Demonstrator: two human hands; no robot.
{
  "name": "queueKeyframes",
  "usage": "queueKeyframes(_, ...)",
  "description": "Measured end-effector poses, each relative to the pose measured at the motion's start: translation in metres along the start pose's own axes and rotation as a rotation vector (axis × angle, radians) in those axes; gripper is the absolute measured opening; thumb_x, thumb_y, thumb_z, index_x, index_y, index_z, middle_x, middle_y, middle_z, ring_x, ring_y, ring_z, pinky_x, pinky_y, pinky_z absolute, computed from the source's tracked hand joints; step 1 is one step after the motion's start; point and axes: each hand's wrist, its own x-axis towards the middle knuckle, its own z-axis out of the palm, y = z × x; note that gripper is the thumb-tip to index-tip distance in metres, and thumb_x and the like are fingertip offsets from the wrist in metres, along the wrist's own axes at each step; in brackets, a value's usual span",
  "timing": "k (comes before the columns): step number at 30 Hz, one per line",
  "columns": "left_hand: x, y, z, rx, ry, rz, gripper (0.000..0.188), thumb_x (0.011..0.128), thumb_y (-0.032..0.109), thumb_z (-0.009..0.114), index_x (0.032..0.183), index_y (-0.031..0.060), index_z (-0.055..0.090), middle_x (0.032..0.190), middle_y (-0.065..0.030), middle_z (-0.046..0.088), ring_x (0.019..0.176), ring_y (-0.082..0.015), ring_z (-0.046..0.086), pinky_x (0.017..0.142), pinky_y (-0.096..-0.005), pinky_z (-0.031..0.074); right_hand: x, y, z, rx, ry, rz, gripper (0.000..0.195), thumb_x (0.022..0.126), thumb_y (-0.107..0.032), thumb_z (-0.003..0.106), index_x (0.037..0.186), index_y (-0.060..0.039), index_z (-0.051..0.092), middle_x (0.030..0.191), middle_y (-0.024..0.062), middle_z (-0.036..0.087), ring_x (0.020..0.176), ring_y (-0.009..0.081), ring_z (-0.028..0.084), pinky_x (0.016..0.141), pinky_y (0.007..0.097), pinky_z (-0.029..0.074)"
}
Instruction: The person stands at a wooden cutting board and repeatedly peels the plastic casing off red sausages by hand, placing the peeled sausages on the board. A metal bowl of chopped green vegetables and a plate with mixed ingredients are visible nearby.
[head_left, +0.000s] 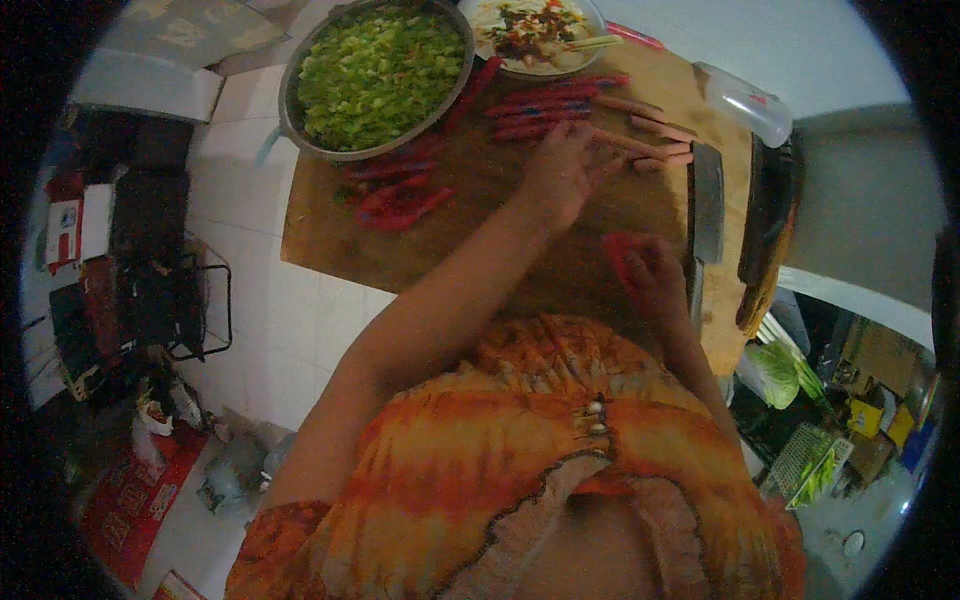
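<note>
My left hand (562, 176) reaches over the wooden board (480, 262), blurred, its fingers apart. The fingertips are by several red-wrapped sausages (540, 112) and the near ends of several peeled pink sausages (652, 154); whether they touch is unclear. Nearer my body, my right hand (661, 274) is curled around a piece of red plastic wrapper (621, 255). Crumpled red wrappers (397, 206) lie on the left of the board. A cleaver (706, 202) rests on the right, its blade beside the peeled sausages' ends.
At the back left stands a pot (283, 105) full of chopped green vegetable (382, 75). Beside it, a bowl (525, 73) holds pale food with seasonings and chopsticks (596, 43). A clear plastic container (750, 105) lies at the back right. Leafy vegetables (776, 375) are lower right.
</note>
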Motion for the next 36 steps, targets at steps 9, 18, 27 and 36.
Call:
queueKeyframes(9,-0.082,0.008,-0.021,1.015,0.066,-0.194,0.037,0.095,0.018,0.058,0.130,0.0087,0.050,0.121,-0.0075,0.058,0.111,-0.0210,0.056,0.094,-0.0349,0.048,-0.001,-0.046,0.013,0.043,-0.079,0.099,0.014,0.092,-0.009,0.060,0.105,-0.0034,0.058,0.096,0.0080,0.064,0.088,0.0153,0.060,0.079,0.0295,0.049)
queueKeyframes(18,-0.148,0.063,-0.055,0.964,0.333,-0.034,0.020,0.092,0.013,0.061,0.111,0.0071,0.060,0.114,-0.0070,0.060,0.107,-0.0194,0.056,0.096,-0.0348,0.045,0.046,-0.078,0.057,-0.088,-0.292,-0.312,0.023,0.089,-0.013,0.062,0.111,-0.0029,0.060,0.107,0.0160,0.064,0.095,0.0286,0.063,0.081,0.0372,0.050)
queueKeyframes(27,-0.157,0.120,-0.093,1.889,0.348,0.840,0.035,0.078,-0.003,0.056,0.112,0.0041,0.062,0.119,-0.0155,0.055,0.114,-0.0340,0.052,0.100,-0.0401,0.041,0.135,-0.082,0.060,-0.767,-0.014,-0.657,0.023,0.082,-0.008,0.059,0.104,-0.0035,0.058,0.105,0.0169,0.056,0.103,0.0388,0.054,0.086,0.0475,0.047)
queueKeyframes(36,-0.157,0.098,-0.081,2.007,0.062,0.435,0.043,0.073,0.003,0.057,0.116,0.0008,0.060,0.132,-0.0185,0.049,0.128,-0.0359,0.043,0.107,-0.0483,0.035,0.163,-0.075,0.059,-0.958,-0.103,-0.575,0.025,0.078,-0.007,0.058,0.102,-0.0053,0.058,0.108,0.0156,0.055,0.106,0.0361,0.054,0.086,0.0471,0.048)
